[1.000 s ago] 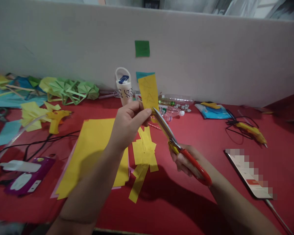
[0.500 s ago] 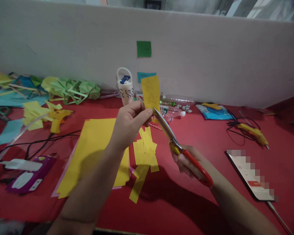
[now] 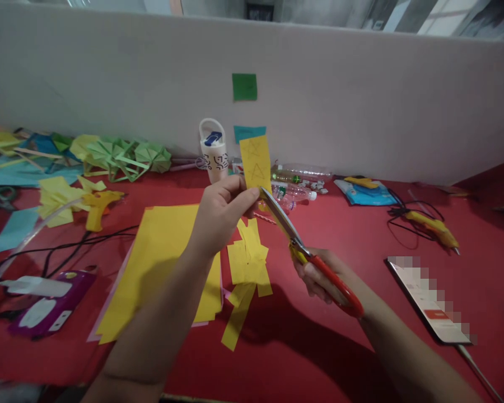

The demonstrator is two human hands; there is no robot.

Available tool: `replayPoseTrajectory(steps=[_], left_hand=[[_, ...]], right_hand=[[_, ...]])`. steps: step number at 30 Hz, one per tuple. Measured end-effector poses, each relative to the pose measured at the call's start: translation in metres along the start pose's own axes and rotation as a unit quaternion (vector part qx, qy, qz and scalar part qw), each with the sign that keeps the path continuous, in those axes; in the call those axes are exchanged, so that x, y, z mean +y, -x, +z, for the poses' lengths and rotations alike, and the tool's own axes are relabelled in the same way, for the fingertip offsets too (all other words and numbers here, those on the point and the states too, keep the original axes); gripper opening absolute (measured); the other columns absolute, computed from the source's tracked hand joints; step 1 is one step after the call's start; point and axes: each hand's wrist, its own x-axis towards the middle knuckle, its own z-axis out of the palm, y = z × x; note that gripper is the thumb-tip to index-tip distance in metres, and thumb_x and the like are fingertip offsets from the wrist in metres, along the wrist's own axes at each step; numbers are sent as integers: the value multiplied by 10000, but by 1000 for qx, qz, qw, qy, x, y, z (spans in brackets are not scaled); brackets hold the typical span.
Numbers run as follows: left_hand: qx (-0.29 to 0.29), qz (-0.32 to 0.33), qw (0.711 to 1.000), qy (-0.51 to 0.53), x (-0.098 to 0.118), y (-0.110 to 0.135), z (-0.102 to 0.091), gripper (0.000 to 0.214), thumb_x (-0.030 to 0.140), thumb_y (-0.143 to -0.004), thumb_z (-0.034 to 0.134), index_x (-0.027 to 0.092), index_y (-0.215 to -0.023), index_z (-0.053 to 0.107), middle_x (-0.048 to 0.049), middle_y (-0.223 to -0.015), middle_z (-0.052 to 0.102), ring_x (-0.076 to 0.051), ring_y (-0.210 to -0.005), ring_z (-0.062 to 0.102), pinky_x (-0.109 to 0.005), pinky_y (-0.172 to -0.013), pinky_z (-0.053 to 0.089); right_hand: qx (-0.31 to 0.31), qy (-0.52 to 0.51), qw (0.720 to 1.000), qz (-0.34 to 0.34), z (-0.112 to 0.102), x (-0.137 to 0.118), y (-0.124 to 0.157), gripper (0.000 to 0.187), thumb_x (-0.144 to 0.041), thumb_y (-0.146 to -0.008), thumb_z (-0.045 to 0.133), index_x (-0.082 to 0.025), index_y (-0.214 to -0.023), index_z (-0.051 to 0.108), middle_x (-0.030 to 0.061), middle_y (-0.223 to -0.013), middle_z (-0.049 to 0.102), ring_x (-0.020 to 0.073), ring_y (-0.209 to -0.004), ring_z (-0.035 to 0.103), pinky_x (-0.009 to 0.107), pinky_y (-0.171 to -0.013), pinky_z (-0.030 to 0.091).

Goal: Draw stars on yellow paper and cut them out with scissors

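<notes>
Taking the middle of the view as the clock's centre, the person's left hand [image 3: 222,215] is toward 9 o'clock, thumb and forefinger pinched closed on the lower edge of a yellow paper strip [image 3: 256,159]. The strip stands upright at 12 o'clock, above the red surface [image 3: 353,218], with star-like outlines drawn on it. Toward 4 o'clock the right hand [image 3: 319,274] has its fingers curled around the handles of the scissors [image 3: 298,244]; the blade tips meet the strip beside the left thumb, and how far the blades are parted cannot be told. Yellow paper pieces [image 3: 247,263] lie in a heap at 6 o'clock, just beside a stack of yellow sheets [image 3: 168,252] toward 8 o'clock. A phone [image 3: 424,302] lies at 4 o'clock, and a glue gun [image 3: 432,226] near 3 o'clock.
</notes>
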Motion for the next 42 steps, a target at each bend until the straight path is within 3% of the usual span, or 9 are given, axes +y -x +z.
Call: replayPoseTrajectory(steps=[8,17,28,42], left_hand=[[4,-12,1000,28,-2,2,1,111,240,-673,642,194,-572,653,8,-521,589,-112,-490,521,-257,-473,448],[10,8,999,41,-6,7,16,148,267,-705,630,207,-578,585,15,-544,584,-116,-523,546,-244,-491,473],[4,4,1000,28,-6,8,16,189,268,-724,633,203,-553,584,4,-558,604,-125,-560,578,-251,-534,492],[17,-9,1000,11,-5,8,16,218,270,-710,621,207,-506,578,-5,-546,598,-129,-563,577,-250,-533,508]], right_hand=[[-8,13,1000,-1,-5,4,-2,472,-635,-819,623,-229,-699,414,-93,-492,393,50,-363,355,182,-340,248],[-8,-8,999,-37,4,5,-1,639,-853,-742,550,-228,-709,421,-85,-498,404,54,-364,336,203,-349,256],[-9,-11,997,-72,7,5,-1,644,-858,-771,523,-230,-714,393,-89,-520,390,52,-383,320,212,-379,251],[4,-28,998,-48,8,1,1,649,-860,-754,547,-230,-696,402,-94,-498,379,46,-362,312,196,-335,234]])
